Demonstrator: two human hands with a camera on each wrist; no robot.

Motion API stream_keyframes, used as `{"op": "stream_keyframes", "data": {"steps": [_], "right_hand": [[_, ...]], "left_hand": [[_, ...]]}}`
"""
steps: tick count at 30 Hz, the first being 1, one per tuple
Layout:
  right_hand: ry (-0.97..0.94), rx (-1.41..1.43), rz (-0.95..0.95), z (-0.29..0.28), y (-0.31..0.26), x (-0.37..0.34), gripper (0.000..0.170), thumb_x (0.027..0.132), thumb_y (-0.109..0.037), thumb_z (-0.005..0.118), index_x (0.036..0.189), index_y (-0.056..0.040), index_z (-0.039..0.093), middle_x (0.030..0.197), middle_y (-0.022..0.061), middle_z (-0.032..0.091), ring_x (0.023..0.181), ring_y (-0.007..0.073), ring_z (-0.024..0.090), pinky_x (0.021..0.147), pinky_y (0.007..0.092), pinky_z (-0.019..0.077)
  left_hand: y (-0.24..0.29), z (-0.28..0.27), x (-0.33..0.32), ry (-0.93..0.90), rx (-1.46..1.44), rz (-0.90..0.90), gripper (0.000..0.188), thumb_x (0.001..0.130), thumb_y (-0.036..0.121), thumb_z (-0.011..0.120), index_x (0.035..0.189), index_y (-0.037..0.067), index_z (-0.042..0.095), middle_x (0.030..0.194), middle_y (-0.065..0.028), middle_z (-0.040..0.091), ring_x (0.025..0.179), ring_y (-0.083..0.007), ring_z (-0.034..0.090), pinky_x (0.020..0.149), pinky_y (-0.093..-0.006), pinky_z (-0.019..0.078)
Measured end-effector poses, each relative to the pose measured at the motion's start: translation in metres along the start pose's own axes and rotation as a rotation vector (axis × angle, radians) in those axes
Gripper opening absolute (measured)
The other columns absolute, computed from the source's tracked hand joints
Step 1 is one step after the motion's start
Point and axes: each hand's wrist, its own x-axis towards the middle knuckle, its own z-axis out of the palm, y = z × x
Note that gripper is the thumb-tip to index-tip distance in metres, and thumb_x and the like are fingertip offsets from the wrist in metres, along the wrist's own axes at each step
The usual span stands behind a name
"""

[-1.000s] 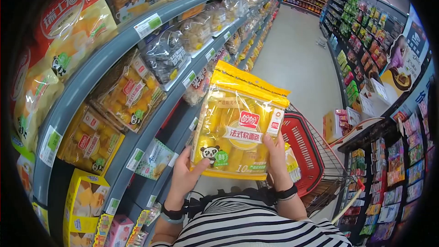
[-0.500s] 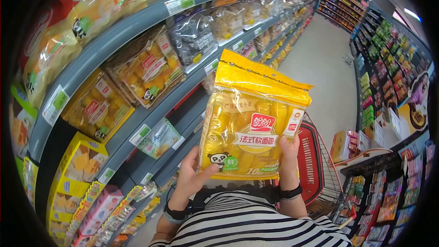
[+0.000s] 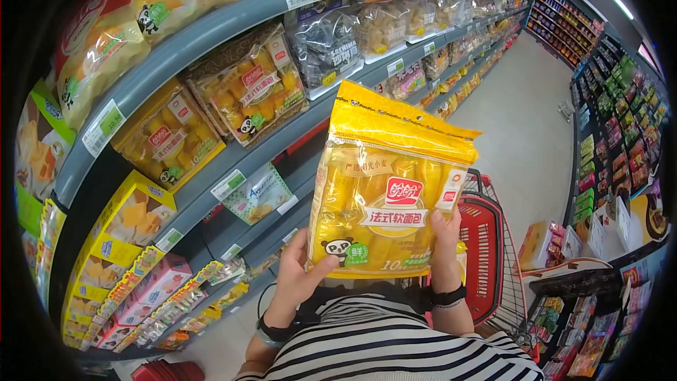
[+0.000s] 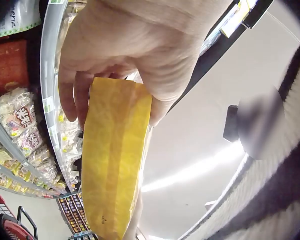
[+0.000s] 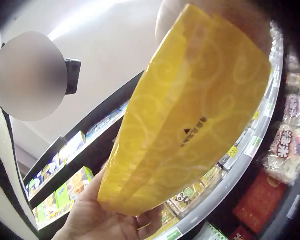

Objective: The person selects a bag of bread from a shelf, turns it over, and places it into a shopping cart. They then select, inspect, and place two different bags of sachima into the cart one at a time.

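A yellow bag of French-style soft bread rolls is held upright, facing me, in front of a striped shirt. My left hand grips its lower left corner, thumb over the front by the panda picture. On the lower right edge, my right hand pinches the bag, its thumb on the front below the white label. From below, the left wrist view shows the bag's yellow bottom panel. That same panel fills much of the right wrist view. The fingers behind the bag are mostly hidden in the head view.
Similar bread bags stand on the shelf to the left, above yellow boxes. Behind the bag on the right is a cart with a red basket. The aisle floor runs ahead between this shelf and a snack rack.
The view has swung left, so shelf and aisle now appear farther right. Both hands keep their hold on the bag, which sits slightly farther right in view than a second ago.
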Motion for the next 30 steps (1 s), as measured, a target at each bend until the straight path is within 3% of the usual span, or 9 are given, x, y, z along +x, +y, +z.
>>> {"op": "stream_keyframes", "data": {"steps": [11, 30], "right_hand": [[0.048, 0.052, 0.037, -0.028, 0.007, -0.006, 0.056, 0.080, -0.024, 0.066, 0.124, -0.0007, 0.041, 0.114, 0.0095, 0.055, 0.102, 0.0164, 0.055, 0.089, 0.0307, 0.0439], [0.099, 0.057, 0.047, -0.041, -0.001, -0.005, 0.061, 0.079, -0.025, 0.067, 0.127, -0.0004, 0.038, 0.117, 0.0101, 0.054, 0.104, 0.0175, 0.055, 0.091, 0.0316, 0.0422]], "left_hand": [[-0.012, 0.017, 0.005, -0.037, 0.023, -0.021, 0.048, 0.079, 0.008, 0.068, 0.120, -0.003, 0.046, 0.113, -0.0069, 0.054, 0.106, -0.0145, 0.052, 0.094, -0.0282, 0.0379], [-0.018, 0.028, 0.009, -0.086, 0.017, -0.031, 0.046, 0.077, 0.013, 0.070, 0.115, -0.001, 0.048, 0.107, -0.0071, 0.057, 0.101, -0.0139, 0.054, 0.090, -0.0280, 0.0393]]}}
